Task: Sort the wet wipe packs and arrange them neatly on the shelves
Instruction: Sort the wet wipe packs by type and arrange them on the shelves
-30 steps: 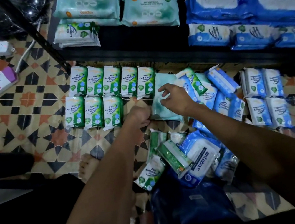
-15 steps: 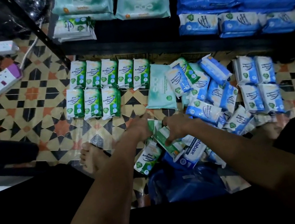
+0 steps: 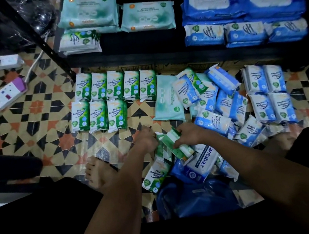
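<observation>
Nearest the viewer, a crumpled blue plastic bag [image 3: 194, 200] lies on the patterned tile floor [image 3: 27, 121] at six o'clock, likely the source of the unsorted heap just beyond it. On that heap, a large blue "antabax" pack [image 3: 202, 162] lies askew with a loose green pine pack [image 3: 155, 175] at its nine o'clock.

Both hands meet over the heap. The right hand [image 3: 190, 136] is clamped on a small green pack [image 3: 174, 144], fingers curled over its top edge, seemingly lifting it clear. The left hand [image 3: 147, 139] touches the same pack from its nine o'clock side; whether it grips or merely steadies cannot be told (its fingers are hidden).

Farther out, at eleven o'clock, eight green pine packs [image 3: 105, 98] lie in two tidy rows with a gap at the second row's end, probably awaiting this pack. At one o'clock, blue fragrance-free packs [image 3: 226, 100] lie jumbled, with four squared up at two o'clock.

Farthest, the black shelf [image 3: 139, 56] carries teal packs [image 3: 147, 17] at twelve o'clock and blue packs [image 3: 242, 12] to the right, grouped by colour.
</observation>
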